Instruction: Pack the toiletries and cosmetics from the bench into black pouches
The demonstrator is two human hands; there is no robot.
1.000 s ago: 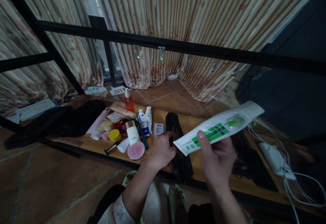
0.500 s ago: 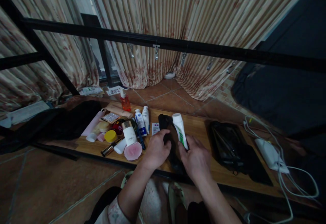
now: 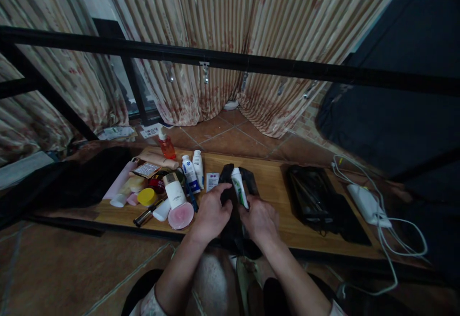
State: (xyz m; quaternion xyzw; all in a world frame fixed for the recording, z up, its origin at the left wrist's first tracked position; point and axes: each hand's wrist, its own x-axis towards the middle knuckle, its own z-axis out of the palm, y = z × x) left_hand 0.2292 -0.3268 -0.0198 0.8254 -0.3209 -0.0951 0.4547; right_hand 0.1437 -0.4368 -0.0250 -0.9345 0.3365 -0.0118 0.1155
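My right hand (image 3: pixel 261 219) is closed around the lower end of a white tube (image 3: pixel 239 186) with green print, its cap pointing away from me. The tube lies over the opening of a black pouch (image 3: pixel 230 234), between the pouch's dark sides. On the pouch's left side, my left hand (image 3: pixel 211 212) has its thumb and index finger curled at the edge, with black material between them. The other fingertips of that hand are hidden. Just beyond the left hand lies a small white sachet (image 3: pixel 212 180).
Left on the wooden board (image 3: pixel 273 172) sit several cosmetics, among them a white bottle (image 3: pixel 175 192), a pink round container (image 3: pixel 180 215), a yellow jar (image 3: pixel 147 196) and an orange pump bottle (image 3: pixel 166 146). A black mesh case (image 3: pixel 311 196) and a white power strip (image 3: pixel 368 205) with cables lie right. A black rail (image 3: pixel 230 60) crosses above.
The white tube has gone from raised above the pouch down into its opening, moved by my right hand. The pouch is spread wider. My view has shifted slightly.
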